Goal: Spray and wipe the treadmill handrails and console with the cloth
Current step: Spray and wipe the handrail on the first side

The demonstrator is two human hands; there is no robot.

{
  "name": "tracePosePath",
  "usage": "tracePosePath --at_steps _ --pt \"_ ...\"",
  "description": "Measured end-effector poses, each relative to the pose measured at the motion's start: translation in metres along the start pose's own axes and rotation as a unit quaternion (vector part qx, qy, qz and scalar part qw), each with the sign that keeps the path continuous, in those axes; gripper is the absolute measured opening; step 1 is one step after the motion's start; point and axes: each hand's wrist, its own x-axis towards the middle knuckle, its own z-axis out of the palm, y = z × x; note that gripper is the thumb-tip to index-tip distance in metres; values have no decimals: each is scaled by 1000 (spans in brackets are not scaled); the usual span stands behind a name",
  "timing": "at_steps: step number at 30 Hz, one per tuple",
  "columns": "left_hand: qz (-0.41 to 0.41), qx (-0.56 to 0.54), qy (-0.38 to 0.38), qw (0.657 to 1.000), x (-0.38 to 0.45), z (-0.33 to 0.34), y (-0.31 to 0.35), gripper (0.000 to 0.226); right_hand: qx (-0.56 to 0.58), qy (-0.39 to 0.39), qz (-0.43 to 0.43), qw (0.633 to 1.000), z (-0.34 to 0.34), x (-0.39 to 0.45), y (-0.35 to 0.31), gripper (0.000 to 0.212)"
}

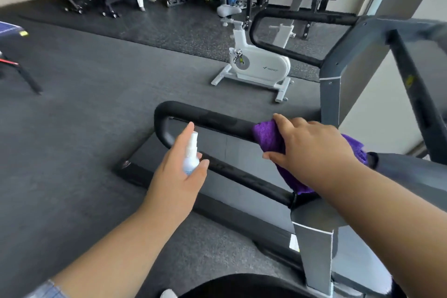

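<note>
Head cam: left hand grip wraps the small spray bottle; right hand grip presses the purple cloth onto the black handrail, fingers spread.

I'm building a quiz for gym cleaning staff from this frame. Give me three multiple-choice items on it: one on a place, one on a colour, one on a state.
1. Where does the cloth lie?
A. On the floor
B. On the near black handrail, under the right hand
C. On the exercise bike

2. What colour is the cloth?
A. Purple
B. Yellow
C. White

3. What is the left hand doing?
A. Hanging open and empty
B. Gripping the handrail
C. Holding the spray bottle, forefinger on the nozzle top

Key:
1 B, the right hand presses the cloth onto the handrail.
2 A, its visible folds are purple.
3 C, the left hand is wrapped round the spray bottle.
</note>
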Motion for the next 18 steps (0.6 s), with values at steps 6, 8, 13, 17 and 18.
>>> tracePosePath --at_steps 6,8,13,17,18 --pt "-19 37 39 998 -2 -8 -17 73 18 3 -39 999 -5 59 -64 67" --pt "-23 32 51 998 3 -11 -18 70 33 3 -48 998 -7 78 -86 64" --pt "-34 0 60 998 14 -18 -29 66 61 -6 -56 997 -6 102 -109 62" --pt "-24 10 35 999 22 -36 -41 65 76 -7 -39 996 -3 90 -95 74" --pt "-22 9 28 999 22 -43 -46 65 76 -6 -29 997 -2 85 -90 76"
